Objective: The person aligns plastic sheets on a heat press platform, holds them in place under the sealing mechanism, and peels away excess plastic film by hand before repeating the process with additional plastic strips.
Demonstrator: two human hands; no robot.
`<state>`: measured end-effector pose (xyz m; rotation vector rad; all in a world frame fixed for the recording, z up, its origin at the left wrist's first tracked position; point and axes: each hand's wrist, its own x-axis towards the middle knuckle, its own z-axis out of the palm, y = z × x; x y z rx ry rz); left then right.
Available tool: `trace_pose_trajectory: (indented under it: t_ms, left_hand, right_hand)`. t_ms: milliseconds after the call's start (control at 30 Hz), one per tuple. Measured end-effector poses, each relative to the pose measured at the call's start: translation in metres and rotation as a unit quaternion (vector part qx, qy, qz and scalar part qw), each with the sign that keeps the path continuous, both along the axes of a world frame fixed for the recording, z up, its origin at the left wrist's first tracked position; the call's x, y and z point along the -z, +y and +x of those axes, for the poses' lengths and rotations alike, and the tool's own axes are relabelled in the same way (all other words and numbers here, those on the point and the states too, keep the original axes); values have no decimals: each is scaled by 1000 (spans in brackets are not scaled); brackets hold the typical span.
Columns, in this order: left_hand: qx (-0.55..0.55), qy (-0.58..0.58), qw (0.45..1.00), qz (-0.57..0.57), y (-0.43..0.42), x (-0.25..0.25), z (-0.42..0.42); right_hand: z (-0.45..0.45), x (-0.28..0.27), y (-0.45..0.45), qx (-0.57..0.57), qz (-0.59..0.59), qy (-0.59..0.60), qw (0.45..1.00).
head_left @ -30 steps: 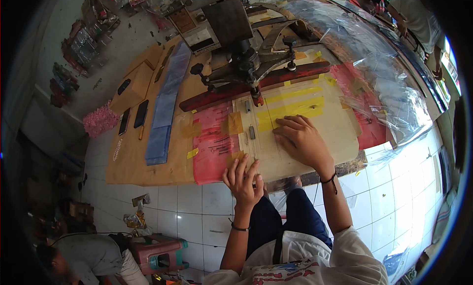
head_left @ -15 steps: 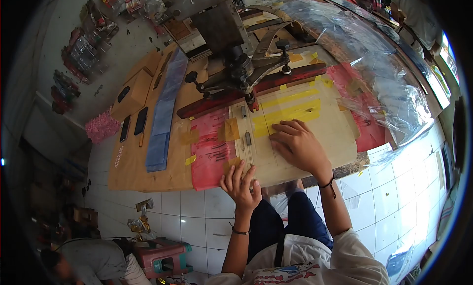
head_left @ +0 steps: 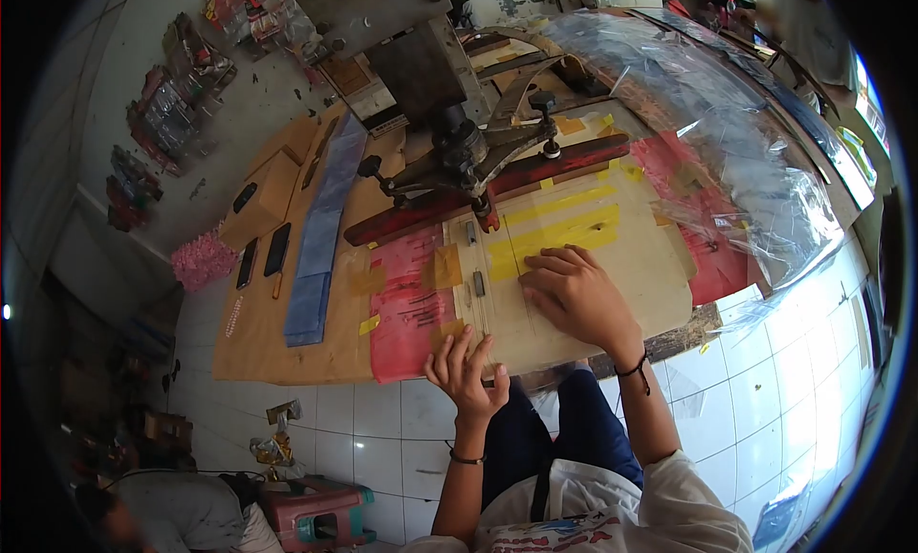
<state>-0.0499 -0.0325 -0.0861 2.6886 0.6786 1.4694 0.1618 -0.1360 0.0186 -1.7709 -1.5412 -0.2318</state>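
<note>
My right hand (head_left: 581,299) lies on a clear plastic sheet (head_left: 631,295) over the pale work surface, fingertips near a thin dark line and just below the yellow tape strips (head_left: 555,237). My left hand (head_left: 469,373) rests at the front edge of the board, fingers spread, between the red taped strip (head_left: 411,304) and the sheet. Nothing shows in either hand. Beyond them, a red bar (head_left: 564,161) crosses the board under the dark metal head (head_left: 461,146) of a press. Two small metal pieces sit in line left of my right hand, the nearer one (head_left: 479,283) at mid-board.
Blue plastic strips (head_left: 320,228) and two phones, one here (head_left: 277,248), lie on the left of the table. Clear plastic sheeting (head_left: 708,94) is heaped at the right. A person in grey (head_left: 182,510) is low at the bottom left beside a stool (head_left: 316,510).
The view has tilted slightly, so the table's left side sits a little lower. Both hands stay at nearly the same places on the board; only their fingers shift slightly.
</note>
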Motion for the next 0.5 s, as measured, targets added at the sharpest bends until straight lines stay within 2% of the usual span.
trace_pose_trajectory:
  t_ms: [500]
  left_hand:
    - [1, 17, 999, -34, -6, -9, -3]
  right_hand:
    - [-1, 1, 5, -2, -25, -6, 1000]
